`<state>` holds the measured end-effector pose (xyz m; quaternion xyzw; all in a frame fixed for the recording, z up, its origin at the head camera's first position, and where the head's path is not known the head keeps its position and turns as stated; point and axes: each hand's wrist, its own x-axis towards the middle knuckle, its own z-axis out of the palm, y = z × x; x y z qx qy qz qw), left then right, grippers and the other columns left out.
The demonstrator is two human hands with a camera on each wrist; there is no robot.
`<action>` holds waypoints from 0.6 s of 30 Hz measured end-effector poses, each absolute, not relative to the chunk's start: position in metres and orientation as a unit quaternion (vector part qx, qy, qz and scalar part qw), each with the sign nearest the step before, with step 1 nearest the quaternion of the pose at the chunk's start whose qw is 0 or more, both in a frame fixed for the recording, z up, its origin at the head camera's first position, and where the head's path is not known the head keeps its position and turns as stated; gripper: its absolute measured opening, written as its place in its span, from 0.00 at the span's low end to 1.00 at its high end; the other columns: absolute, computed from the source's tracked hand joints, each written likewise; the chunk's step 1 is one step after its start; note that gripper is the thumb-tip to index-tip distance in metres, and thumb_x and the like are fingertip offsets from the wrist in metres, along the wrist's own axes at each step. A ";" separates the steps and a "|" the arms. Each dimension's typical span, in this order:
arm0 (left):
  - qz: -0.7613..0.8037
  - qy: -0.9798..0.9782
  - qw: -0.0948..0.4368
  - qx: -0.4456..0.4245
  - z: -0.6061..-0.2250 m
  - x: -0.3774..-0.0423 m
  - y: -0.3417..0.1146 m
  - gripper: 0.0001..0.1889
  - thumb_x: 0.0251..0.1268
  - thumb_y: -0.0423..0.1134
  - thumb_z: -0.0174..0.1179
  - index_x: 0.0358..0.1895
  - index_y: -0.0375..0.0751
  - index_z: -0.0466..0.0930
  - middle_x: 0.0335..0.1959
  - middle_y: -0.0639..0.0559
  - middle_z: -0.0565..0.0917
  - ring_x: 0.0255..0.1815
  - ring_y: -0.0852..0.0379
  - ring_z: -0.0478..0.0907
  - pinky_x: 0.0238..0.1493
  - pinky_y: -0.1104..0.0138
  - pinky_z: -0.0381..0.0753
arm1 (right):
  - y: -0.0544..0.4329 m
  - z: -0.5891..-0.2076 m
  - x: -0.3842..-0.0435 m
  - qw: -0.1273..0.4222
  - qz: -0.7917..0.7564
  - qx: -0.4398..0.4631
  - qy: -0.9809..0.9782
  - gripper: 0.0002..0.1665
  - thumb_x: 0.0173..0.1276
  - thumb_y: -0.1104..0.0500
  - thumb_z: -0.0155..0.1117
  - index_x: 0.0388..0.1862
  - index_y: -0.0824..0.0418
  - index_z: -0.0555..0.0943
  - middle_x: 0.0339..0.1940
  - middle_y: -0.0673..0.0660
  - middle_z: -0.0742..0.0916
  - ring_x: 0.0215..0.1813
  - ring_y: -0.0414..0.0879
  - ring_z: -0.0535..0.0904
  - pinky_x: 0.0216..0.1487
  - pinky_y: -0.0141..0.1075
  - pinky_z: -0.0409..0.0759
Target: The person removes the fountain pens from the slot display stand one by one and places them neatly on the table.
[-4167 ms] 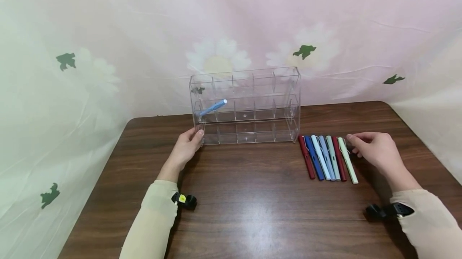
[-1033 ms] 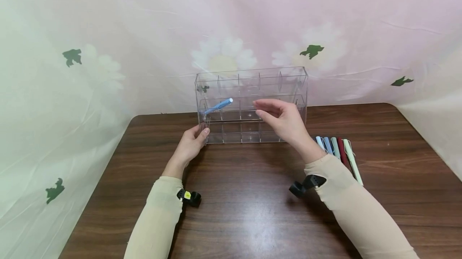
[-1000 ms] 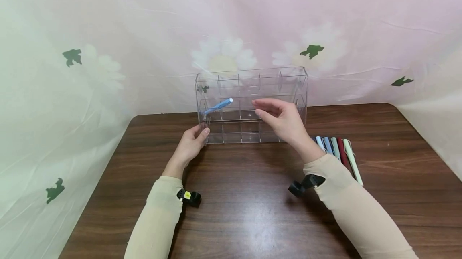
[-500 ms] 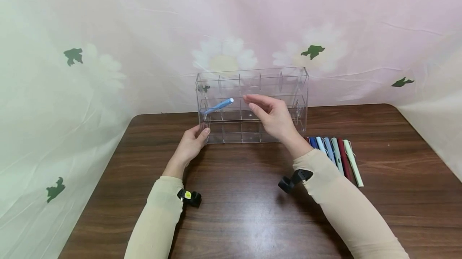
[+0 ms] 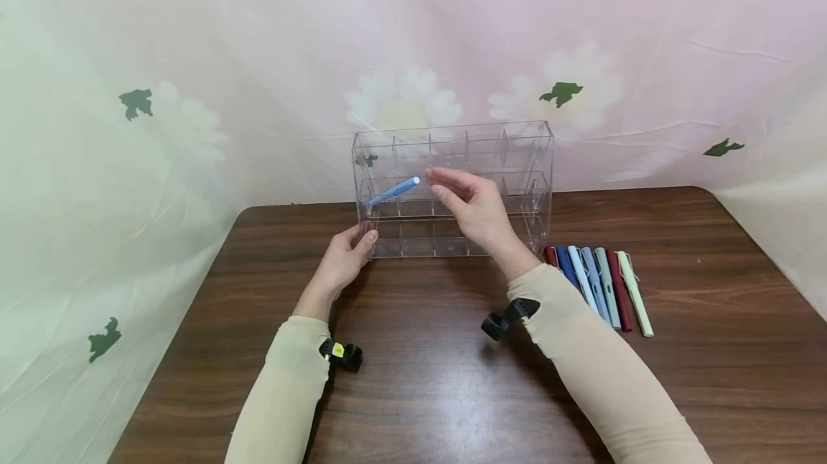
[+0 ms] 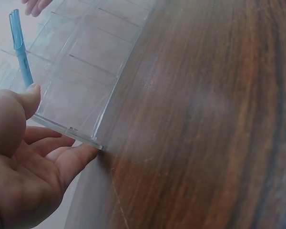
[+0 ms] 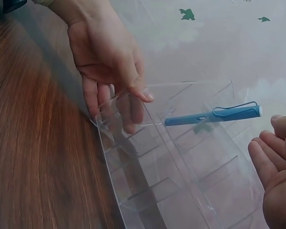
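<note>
A clear plastic pen organizer (image 5: 455, 227) with stepped, divided compartments stands at the back of the table. My left hand (image 5: 344, 257) grips its lower left side, thumb on the near side and fingers behind, as the left wrist view shows. A light blue pen (image 5: 390, 192) leans slanted in the left compartment of the middle tier, its capped end pointing up and right. Just right of that end is my right hand (image 5: 474, 209), fingers loosely bent and thumb apart. In the right wrist view, a gap separates the right hand (image 7: 279, 167) from the pen's cap.
Several capped pens (image 5: 597, 288) in dark red, blue, pale blue, grey-green and light green lie in a row right of the organizer. The right forearm passes in front of them. A floral cloth (image 5: 291, 76) hangs behind the wooden table (image 5: 413, 363).
Over the last seconds my right hand has gone from the pen row to the organizer, then drifted left toward the light blue pen. The left hand keeps its grip.
</note>
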<state>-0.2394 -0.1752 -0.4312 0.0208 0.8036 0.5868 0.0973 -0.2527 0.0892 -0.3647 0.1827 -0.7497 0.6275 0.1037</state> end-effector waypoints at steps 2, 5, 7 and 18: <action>0.589 0.802 0.097 0.022 -0.431 -0.240 -0.175 0.30 0.90 0.45 0.51 0.83 0.31 0.64 0.78 0.30 0.73 0.80 0.37 0.71 0.76 0.46 0.76 | 0.087 -0.365 -0.254 0.103 0.632 0.182 -0.747 0.21 0.79 0.67 0.67 0.68 0.67 0.84 0.64 0.64 0.90 0.67 0.58 0.88 0.60 0.29 0.88; 0.591 0.800 0.097 0.022 -0.431 -0.240 -0.174 0.30 0.90 0.45 0.51 0.83 0.31 0.64 0.78 0.30 0.73 0.80 0.37 0.71 0.77 0.46 0.76 | 0.083 -0.366 -0.256 0.100 0.634 0.180 -0.745 0.21 0.79 0.67 0.67 0.68 0.66 0.84 0.64 0.64 0.90 0.67 0.58 0.88 0.60 0.31 0.88; 0.592 0.800 0.097 0.021 -0.432 -0.241 -0.174 0.29 0.90 0.45 0.50 0.82 0.31 0.64 0.78 0.30 0.73 0.80 0.37 0.71 0.77 0.46 0.76 | 0.080 -0.366 -0.257 0.097 0.630 0.178 -0.749 0.21 0.80 0.66 0.67 0.68 0.66 0.84 0.64 0.63 0.90 0.66 0.57 0.88 0.61 0.33 0.88; 0.590 0.801 0.102 0.015 -0.430 -0.239 -0.174 0.30 0.89 0.46 0.51 0.83 0.34 0.64 0.79 0.33 0.73 0.81 0.39 0.70 0.76 0.46 0.76 | 0.070 -0.360 -0.262 0.076 0.586 0.160 -0.791 0.20 0.81 0.58 0.69 0.68 0.60 0.87 0.60 0.60 0.92 0.59 0.54 0.91 0.51 0.34 0.89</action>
